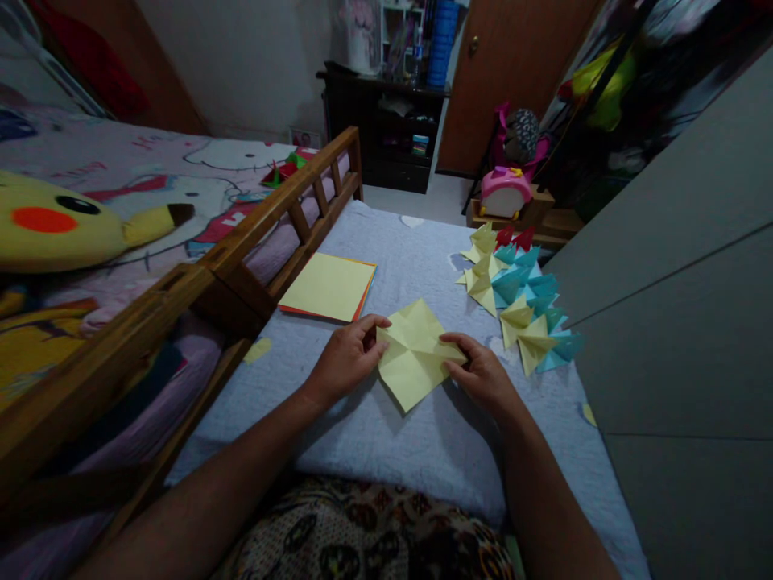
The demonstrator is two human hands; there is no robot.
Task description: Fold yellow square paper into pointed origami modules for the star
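A creased yellow sheet of origami paper (414, 362) is spread in front of me, turned as a diamond. My left hand (350, 354) pinches its left corner between thumb and fingers. At the opposite corner, my right hand (480, 370) pinches the paper the same way. Fold lines cross near the sheet's middle. Beyond my left hand lies a stack of square paper (329, 286), yellow on top with orange and blue edges showing. To the right stand several folded paper pieces (531, 342) in yellow, blue and red, set in rows.
The pale bedsheet (398, 242) covers the surface under the paper. A wooden bed rail (290, 213) runs along the left, with a yellow plush toy (66, 221) behind it. A grey cabinet (676, 306) borders the right side. A pink toy case (506, 193) stands past the far edge.
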